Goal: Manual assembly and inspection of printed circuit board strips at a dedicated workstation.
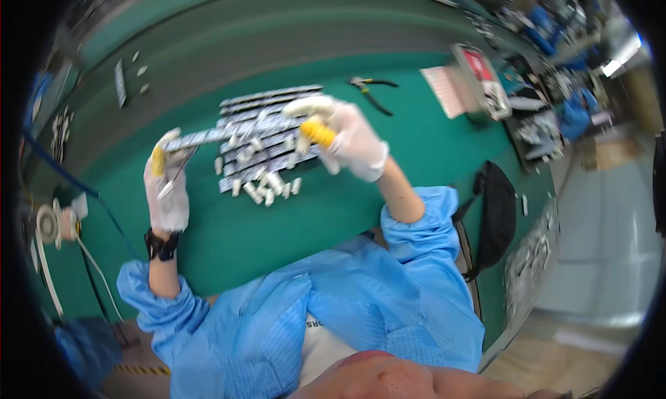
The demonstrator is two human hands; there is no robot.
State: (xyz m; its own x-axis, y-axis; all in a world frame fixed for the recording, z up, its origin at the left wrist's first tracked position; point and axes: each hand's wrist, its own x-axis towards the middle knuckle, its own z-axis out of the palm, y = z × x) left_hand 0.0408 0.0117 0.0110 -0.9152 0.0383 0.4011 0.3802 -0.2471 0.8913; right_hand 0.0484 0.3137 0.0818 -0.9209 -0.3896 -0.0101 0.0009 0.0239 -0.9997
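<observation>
Over the strip row (267, 100), my left hand (168, 194) and right hand (350, 137) pinch 1 long strip (201, 137) by opposite ends, likely for steadiness; white pieces (267, 189) lie nearside of that row, presumably for reach.

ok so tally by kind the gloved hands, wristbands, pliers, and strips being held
Gloved hands: 2, left hand and right hand
Black wristband: 1
Pliers: 1
Held strip: 1
Total: 5
Loose white pieces are too blurred and overlapping to count, so left out.
</observation>
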